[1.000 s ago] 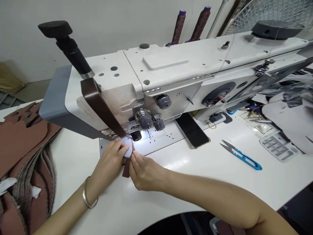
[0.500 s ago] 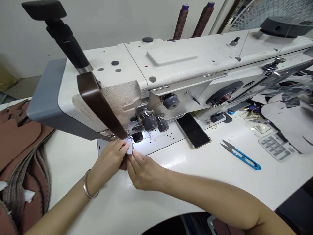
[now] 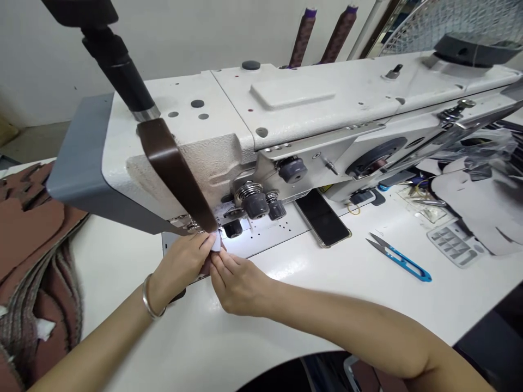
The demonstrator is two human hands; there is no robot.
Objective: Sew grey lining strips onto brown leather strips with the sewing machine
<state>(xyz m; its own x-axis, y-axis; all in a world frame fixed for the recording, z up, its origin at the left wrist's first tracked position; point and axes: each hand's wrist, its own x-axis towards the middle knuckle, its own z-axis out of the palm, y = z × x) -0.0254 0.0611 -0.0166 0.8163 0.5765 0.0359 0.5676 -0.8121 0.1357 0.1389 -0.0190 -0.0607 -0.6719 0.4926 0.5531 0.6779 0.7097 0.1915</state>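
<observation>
Under the head of a white sewing machine (image 3: 183,174), my left hand (image 3: 182,261) is closed on a small brown piece of material (image 3: 207,265) with a pale white layer (image 3: 217,243) on top. The thumb presses the pale layer, close to the lit needle area. My right hand (image 3: 241,283) pinches the near right edge of the same piece, its fingertips almost touching the left hand. Fingers hide most of the piece. The needle and presser foot are largely hidden behind the machine's brown arm (image 3: 177,174).
Brown cut pieces (image 3: 32,228) are stacked at the left. A phone (image 3: 322,218) lies beside the machine bed, with blue thread snips (image 3: 400,258) to its right. Grey cut pieces (image 3: 466,201) lie at the far right. Two brown thread cones (image 3: 302,38) stand behind the machine.
The small piece has moved slightly forward, further under the machine head, and less of its pale layer shows. Both hands stay closed on it. The view has shifted slightly.
</observation>
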